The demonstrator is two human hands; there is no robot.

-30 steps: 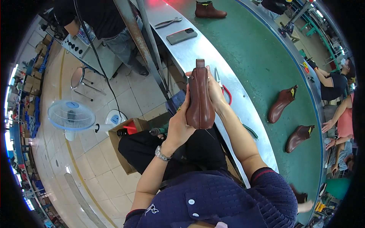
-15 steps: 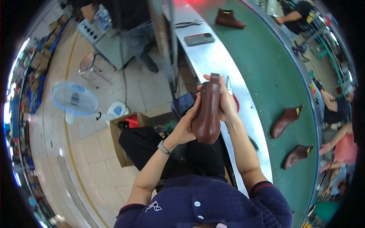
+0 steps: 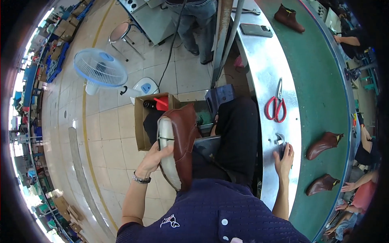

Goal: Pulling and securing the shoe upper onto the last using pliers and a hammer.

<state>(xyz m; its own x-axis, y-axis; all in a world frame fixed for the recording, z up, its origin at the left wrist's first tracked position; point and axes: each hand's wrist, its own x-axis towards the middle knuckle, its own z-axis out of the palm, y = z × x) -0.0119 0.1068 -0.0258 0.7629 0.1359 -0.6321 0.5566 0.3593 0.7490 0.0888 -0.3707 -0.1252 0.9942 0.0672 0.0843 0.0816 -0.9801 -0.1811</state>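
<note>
My left hand (image 3: 157, 158) grips a brown leather boot (image 3: 184, 141) above my lap, with its thumb across the pale underside. The boot lies tilted on its side, its whitish bottom (image 3: 166, 152) facing left and a dark line crossing it. On the metal bench, my right hand (image 3: 285, 161) has thumb and fingers around the handle of a tool (image 3: 280, 140) with a shiny metal head and dark handle. The hand hides much of this tool, so its exact kind does not show. Beyond it lie scissors (image 3: 276, 107) with red handles, blades pointing away.
Right of the metal bench (image 3: 267, 60), a green belt (image 3: 318, 93) carries several brown boots (image 3: 324, 145). A phone (image 3: 256, 30) and pliers (image 3: 246, 11) lie farther up the bench. A cardboard box (image 3: 142, 123) and a fan (image 3: 101, 69) stand left. A person (image 3: 194, 20) stands ahead.
The boot has gone from both hands to my left hand alone, moving left and turning its underside into view. My right hand has let go of it and reached to the tool on the bench.
</note>
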